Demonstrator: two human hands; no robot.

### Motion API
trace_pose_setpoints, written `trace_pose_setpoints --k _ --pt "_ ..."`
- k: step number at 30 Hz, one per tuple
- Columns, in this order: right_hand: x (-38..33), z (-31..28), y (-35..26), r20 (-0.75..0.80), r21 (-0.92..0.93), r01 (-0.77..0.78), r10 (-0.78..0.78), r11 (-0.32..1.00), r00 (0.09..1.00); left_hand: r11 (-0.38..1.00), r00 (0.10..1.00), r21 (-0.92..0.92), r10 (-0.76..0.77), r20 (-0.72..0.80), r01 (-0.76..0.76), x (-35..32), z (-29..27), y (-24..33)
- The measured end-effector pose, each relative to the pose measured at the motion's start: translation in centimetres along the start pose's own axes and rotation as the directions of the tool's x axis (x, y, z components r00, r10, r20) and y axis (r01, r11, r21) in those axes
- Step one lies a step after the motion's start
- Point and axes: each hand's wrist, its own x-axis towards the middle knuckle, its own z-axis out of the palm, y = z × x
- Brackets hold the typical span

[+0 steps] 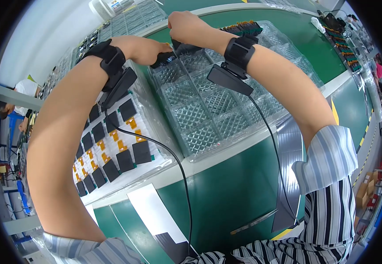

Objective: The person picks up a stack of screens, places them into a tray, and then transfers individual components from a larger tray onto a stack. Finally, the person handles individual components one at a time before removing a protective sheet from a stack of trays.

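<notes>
Green tabletop, two wristbands, left hand at black sheets, right hand by tray, grip of fingers unclear

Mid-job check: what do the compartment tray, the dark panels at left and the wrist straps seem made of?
Tray: clear, glossy plastic, most likely; it is see-through, with glints on its ridged pattern.
Dark panels: perhaps glass or plastic, fairly matte; their flat, even faces show little shine.
Wrist straps: likely matte black fabric, since they bend into close loops.

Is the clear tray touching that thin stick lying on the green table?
Apart: the head view shows a wide stretch of green table between the clear tray and the thin stick.
</notes>
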Motion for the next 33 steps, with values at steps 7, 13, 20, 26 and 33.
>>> trace_pose_setpoints --k 7,13,20,26,33 --pt "0.6 0.9 0.2 -0.056 -0.163 0.131 -0.142 0.978 0.988 0.998 0.999 0.047 -0.034 -0.010 0.034 -0.6 -1.2 1.9" --pt "0.9 1.3 -0.6 -0.026 -0.232 0.197 -0.209 0.952 0.978 0.987 0.992 0.108 -0.124 0.024 0.121 -0.9 -2.7 1.4" --pt "1.3 2.2 -0.2 -0.081 -0.203 0.220 -0.240 0.954 0.967 0.983 0.993 0.141 -0.120 0.015 0.117 -0.8 -2.4 0.9" --pt "2.0 0.7 0.8 -0.021 -0.275 0.205 -0.219 0.939 0.976 0.998 0.975 0.018 0.055 -0.216 -0.052 -0.1 0.8 0.2" --pt "2.4 0.0 2.8 0.083 -0.565 0.452 -0.497 0.690 0.864 0.992 0.946 -0.027 0.106 -0.305 -0.120 1.8 1.1 -3.3"
